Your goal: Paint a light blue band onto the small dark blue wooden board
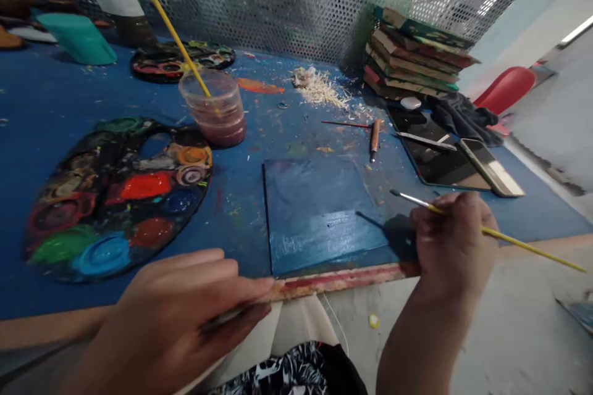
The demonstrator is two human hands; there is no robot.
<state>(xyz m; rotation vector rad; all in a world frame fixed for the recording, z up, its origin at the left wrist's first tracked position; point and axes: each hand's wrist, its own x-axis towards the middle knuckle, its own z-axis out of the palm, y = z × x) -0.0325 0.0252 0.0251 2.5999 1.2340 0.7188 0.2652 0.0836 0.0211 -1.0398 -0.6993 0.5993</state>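
My right hand (456, 234) grips a thin yellow paintbrush (519, 245) whose dark bristles hover right of a square board (319, 210). The board is coated in glossy dark blue, and the brush's shadow falls across its right side. My left hand (185, 296) is at the table's front edge with its fingers stretched out, holding nothing that I can see. Its index fingertip is beside the board's near left corner; whether it touches cannot be told. Left of the board lies a paint palette (104, 197) with red, blue, green and orange wells.
A clear cup (217, 111) of murky reddish water holds another yellow brush (171, 28). Behind are a second palette (183, 62), a teal container (78, 37), wood shavings (319, 87) and stacked boards (412, 55). A carving tool (375, 139), tablet (435, 151) and phone (491, 166) lie right.
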